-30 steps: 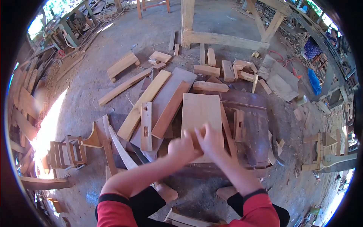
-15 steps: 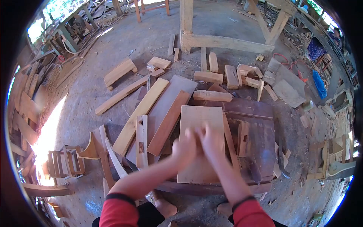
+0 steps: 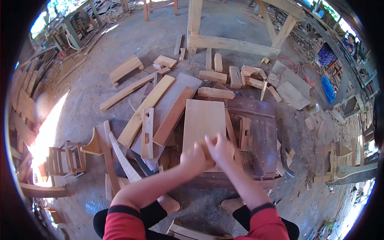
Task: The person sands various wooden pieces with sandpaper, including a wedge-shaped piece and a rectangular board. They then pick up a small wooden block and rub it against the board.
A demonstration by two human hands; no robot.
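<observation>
Loose wooden planks (image 3: 149,109) are crowding the dark brown table (image 3: 262,134); left hand (image 3: 193,157) and right hand (image 3: 220,149), both clenched, are pressing on the pale smooth rectangular wooden board (image 3: 203,118).

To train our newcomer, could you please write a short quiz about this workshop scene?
1. True or false: the left hand and right hand both touch the board.
2. The board lies on: A a dark bench, B bare ground, C a chair.
3. Fill in: the slotted slat lies to the board's ____ side.
Key: 1 true; 2 A; 3 left.
</observation>
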